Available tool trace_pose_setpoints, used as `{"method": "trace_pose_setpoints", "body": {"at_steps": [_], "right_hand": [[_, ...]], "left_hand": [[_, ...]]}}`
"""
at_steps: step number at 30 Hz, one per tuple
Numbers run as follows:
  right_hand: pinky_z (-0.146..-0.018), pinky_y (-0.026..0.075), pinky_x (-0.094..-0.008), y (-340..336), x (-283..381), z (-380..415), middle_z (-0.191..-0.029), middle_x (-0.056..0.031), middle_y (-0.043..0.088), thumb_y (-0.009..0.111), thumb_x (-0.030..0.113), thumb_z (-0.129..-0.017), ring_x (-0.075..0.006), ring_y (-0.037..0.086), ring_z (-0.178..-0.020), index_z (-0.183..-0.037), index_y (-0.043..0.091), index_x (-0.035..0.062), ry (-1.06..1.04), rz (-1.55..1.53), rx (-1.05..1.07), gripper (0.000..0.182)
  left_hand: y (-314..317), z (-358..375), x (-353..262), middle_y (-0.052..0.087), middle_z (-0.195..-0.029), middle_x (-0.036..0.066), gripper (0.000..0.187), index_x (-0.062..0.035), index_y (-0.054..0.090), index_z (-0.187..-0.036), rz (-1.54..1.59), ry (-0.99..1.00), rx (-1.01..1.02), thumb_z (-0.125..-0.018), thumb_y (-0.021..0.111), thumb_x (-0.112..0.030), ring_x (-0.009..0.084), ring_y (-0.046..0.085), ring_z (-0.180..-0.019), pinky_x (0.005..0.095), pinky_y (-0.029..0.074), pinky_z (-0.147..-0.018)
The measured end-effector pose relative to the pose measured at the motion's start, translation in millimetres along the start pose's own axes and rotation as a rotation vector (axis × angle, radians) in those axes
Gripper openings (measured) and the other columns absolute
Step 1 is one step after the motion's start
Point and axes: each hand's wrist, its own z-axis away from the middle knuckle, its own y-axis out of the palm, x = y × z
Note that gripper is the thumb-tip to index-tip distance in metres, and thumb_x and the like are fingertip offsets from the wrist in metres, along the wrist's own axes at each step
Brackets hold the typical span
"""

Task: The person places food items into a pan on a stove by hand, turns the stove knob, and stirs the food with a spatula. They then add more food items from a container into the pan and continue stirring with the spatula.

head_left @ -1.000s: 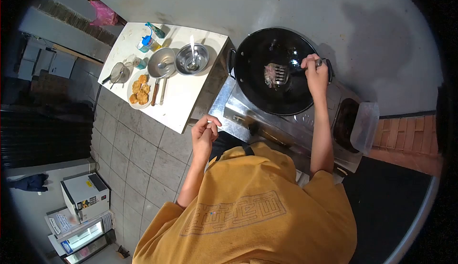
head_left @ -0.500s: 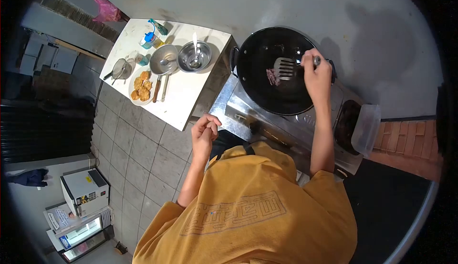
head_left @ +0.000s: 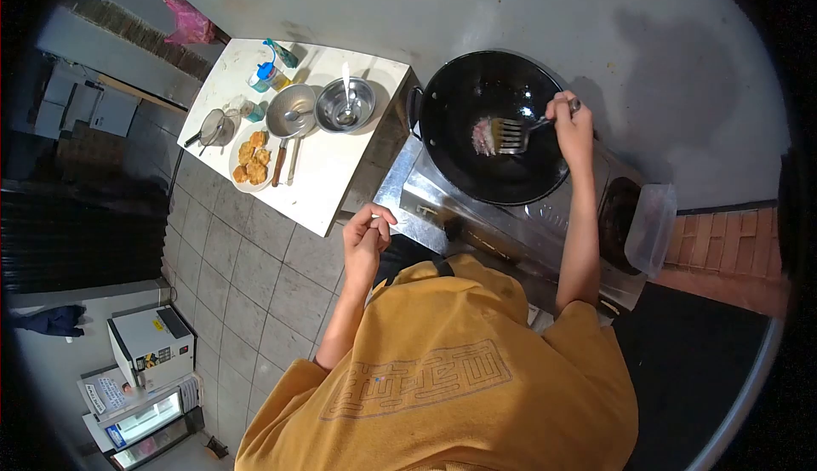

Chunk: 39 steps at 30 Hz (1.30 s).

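My right hand [head_left: 574,135] grips the handle of a slotted spatula [head_left: 511,136] over the right side of a black wok [head_left: 464,169]. The spatula's slotted head rests low in the wok, against a small pile of pinkish-white chopped pieces [head_left: 483,136], which look like shallot or onion. Oil or moisture glistens around them. Held in the air in front of the stove, my left hand [head_left: 364,239] has loosely curled fingers and nothing visible in them. It is apart from the wok and the table.
The wok sits on a metal gas stove [head_left: 477,241]. Left of it, a white table [head_left: 311,194] bears a plate of fried pieces [head_left: 253,160], metal bowls [head_left: 362,114], a strainer [head_left: 213,125], a knife and jars. A clear plastic container [head_left: 654,228] stands at the stove's right.
The spatula has tilted and its handle now shows across the wok's right side. The chopped pieces are spread wider. My right hand has shifted slightly; my left has hardly moved.
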Motion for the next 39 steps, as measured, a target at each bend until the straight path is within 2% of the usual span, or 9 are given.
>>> {"method": "trace_pose_setpoints", "body": {"at_steps": [3, 5, 9, 10, 18, 25, 31, 35, 39], "right_hand": [[-0.064, 0.041, -0.029, 16, 6, 6, -0.064, -0.004, 0.055, 0.048, 0.016, -0.098, -0.0121, 0.049, -0.063, -0.071, 0.053, 0.0007, 0.029, -0.14, 0.051, 0.032], [-0.05, 0.028, -0.0251, 26, 17, 12, -0.065, 0.002, 0.052, 0.047, 0.021, -0.102, -0.0035, 0.035, -0.051, -0.072, 0.054, 0.0063, -0.048, -0.146, 0.054, 0.034], [-0.058, 0.037, -0.0287, 34, 52, 22, -0.063, -0.003, 0.05, 0.047, 0.018, -0.101, -0.0105, 0.046, -0.06, -0.074, 0.051, 0.0006, -0.15, -0.031, 0.049, 0.032], [-0.054, 0.04, -0.0338, 32, 64, 25, -0.061, -0.0134, 0.05, 0.051, 0.017, -0.099, -0.0176, 0.044, -0.053, -0.078, 0.052, -0.0016, -0.146, -0.011, 0.061, 0.028], [-0.054, 0.038, -0.0364, 11, 80, 22, -0.06, -0.0157, 0.043, 0.055, 0.018, -0.098, -0.025, 0.039, -0.053, -0.082, 0.053, -0.0021, -0.191, 0.053, -0.019, 0.026], [-0.057, 0.038, -0.0368, -25, 48, 12, -0.06, -0.015, 0.04, 0.052, 0.022, -0.099, -0.0198, 0.037, -0.056, -0.08, 0.049, -0.0028, -0.068, 0.212, -0.095, 0.031], [-0.06, 0.041, -0.034, -19, 25, 15, -0.061, -0.0088, 0.049, 0.05, 0.02, -0.099, -0.0169, 0.043, -0.057, -0.076, 0.051, -0.0011, -0.007, 0.209, -0.074, 0.032], [-0.053, 0.033, -0.0262, 6, -3, 17, -0.067, 0.0008, 0.055, 0.047, 0.019, -0.101, -0.0074, 0.041, -0.054, -0.071, 0.054, 0.0048, 0.173, -0.219, -0.022, 0.033], [-0.052, 0.033, -0.0256, 28, 15, 27, -0.066, 0.0012, 0.055, 0.048, 0.017, -0.1, -0.0057, 0.041, -0.055, -0.072, 0.054, 0.0047, 0.157, -0.249, -0.026, 0.031]], "left_hand": [[1, -2, -2, 0.04, -0.06, -0.004, 0.036, 0.0023, 0.059, -0.093, -0.021, 0.003, 0.004, -0.074, 0.03, 0.013, 0.0037, 0.026, -0.051, 0.0224, 0.019, -0.048], [2, -2, -3, 0.039, -0.059, -0.004, 0.036, 0.0023, 0.059, -0.093, -0.024, 0.011, 0.005, -0.074, 0.03, 0.013, 0.0038, 0.026, -0.051, 0.0225, 0.02, -0.048], [2, -3, -4, 0.039, -0.057, -0.004, 0.035, 0.002, 0.059, -0.092, -0.042, 0.019, 0.005, -0.075, 0.03, 0.013, 0.0042, 0.027, -0.051, 0.0227, 0.021, -0.048], [2, -3, -6, 0.039, -0.057, -0.004, 0.035, 0.002, 0.059, -0.092, -0.044, 0.02, 0.01, -0.075, 0.03, 0.013, 0.0042, 0.027, -0.051, 0.0227, 0.021, -0.048], [0, -3, -15, 0.039, -0.057, -0.003, 0.036, 0.0017, 0.059, -0.091, -0.07, 0.014, 0.018, -0.075, 0.029, 0.013, 0.0044, 0.028, -0.051, 0.0229, 0.021, -0.048], [-5, -3, -13, 0.039, -0.057, -0.003, 0.036, 0.0023, 0.059, -0.093, -0.047, 0.007, 0.031, -0.076, 0.029, 0.013, 0.0042, 0.027, -0.05, 0.0228, 0.02, -0.047], [-17, 1, -13, 0.039, -0.058, -0.003, 0.036, 0.0019, 0.059, -0.093, -0.017, -0.011, 0.004, -0.076, 0.029, 0.013, 0.0045, 0.027, -0.05, 0.0225, 0.02, -0.047], [-25, 1, -17, 0.04, -0.058, -0.003, 0.035, 0.0016, 0.058, -0.092, -0.015, -0.03, 0.013, -0.075, 0.029, 0.013, 0.0048, 0.027, -0.05, 0.0226, 0.021, -0.048], [-32, -9, -24, 0.04, -0.057, -0.003, 0.035, 0.0003, 0.058, -0.091, -0.053, -0.059, 0.035, -0.075, 0.029, 0.012, 0.0051, 0.028, -0.051, 0.0225, 0.023, -0.049]]}}
